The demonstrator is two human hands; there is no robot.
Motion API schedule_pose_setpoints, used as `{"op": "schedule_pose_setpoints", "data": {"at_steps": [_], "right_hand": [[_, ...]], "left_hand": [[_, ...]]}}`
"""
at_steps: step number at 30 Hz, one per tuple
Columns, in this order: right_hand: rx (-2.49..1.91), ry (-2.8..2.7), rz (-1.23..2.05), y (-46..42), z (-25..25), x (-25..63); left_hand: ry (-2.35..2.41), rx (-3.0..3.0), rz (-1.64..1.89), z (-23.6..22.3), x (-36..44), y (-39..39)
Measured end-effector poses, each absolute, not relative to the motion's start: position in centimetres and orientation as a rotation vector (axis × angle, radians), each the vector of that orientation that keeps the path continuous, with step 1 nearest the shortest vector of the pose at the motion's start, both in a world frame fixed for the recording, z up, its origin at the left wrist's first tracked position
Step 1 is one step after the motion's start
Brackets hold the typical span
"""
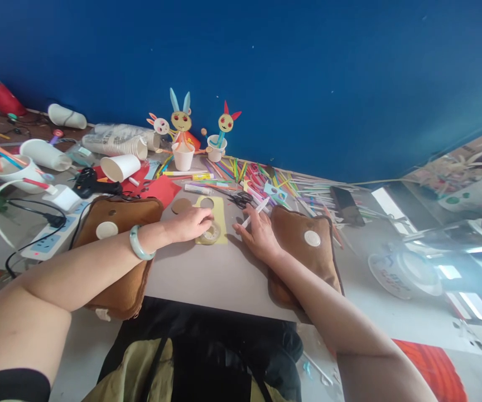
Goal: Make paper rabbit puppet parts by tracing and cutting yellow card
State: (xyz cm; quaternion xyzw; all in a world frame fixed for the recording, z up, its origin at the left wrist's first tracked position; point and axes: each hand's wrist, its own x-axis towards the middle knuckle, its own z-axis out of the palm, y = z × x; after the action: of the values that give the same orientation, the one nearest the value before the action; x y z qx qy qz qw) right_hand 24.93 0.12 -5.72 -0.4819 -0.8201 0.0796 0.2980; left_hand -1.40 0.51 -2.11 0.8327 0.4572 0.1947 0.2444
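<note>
My left hand (pixel 191 224) lies on the table with its fingers pressed onto a roll of tape (pixel 210 233) that sits on a yellow paper sheet (pixel 219 215) with round holes cut in it. A pale green bangle (pixel 139 244) is on that wrist. My right hand (pixel 258 234) rests just right of the sheet and holds a thin white pen-like stick (pixel 255 213) between its fingers. A brown paper disc (pixel 181 206) lies beside the sheet. Both forearms rest on brown padded cushions (pixel 117 223) (pixel 314 251).
Black scissors (pixel 241 199), a glue stick (pixel 197 190) and several coloured paper strips (pixel 266 178) lie behind the sheet. Paper cups with bunny figures (pixel 182 151) (pixel 216 146) stand at the blue wall. A power strip (pixel 51 237) and cables lie left, a phone (pixel 347 205) right.
</note>
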Motion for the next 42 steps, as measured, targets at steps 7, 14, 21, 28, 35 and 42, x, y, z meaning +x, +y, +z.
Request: {"op": "schedule_pose_setpoints", "data": {"at_steps": [7, 14, 21, 28, 35, 42], "right_hand": [[-0.905, -2.360, 0.304, -1.3, -3.7, 24.3], [-0.780, -2.504, 0.342, -1.5, -2.9, 23.9], [-0.799, -2.569, 0.291, -1.6, -3.0, 24.1], [-0.731, -2.579, 0.175, -1.5, -3.0, 24.2], [-0.720, -2.526, 0.151, -1.5, -3.1, 24.1], [-0.768, -2.440, 0.237, -2.0, -3.5, 24.0]], "left_hand": [[1.315, 2.147, 0.571, -2.0, -1.4, 1.1], [1.279, 2.129, 0.585, -2.0, -1.4, 0.6], [1.336, 2.096, 0.693, -0.9, -1.3, 0.4], [1.299, 2.064, 0.704, -0.2, -1.4, 0.0], [1.234, 1.944, 0.598, -1.0, -1.1, -0.2], [1.265, 2.052, 0.574, -1.0, -0.8, -0.7]]}}
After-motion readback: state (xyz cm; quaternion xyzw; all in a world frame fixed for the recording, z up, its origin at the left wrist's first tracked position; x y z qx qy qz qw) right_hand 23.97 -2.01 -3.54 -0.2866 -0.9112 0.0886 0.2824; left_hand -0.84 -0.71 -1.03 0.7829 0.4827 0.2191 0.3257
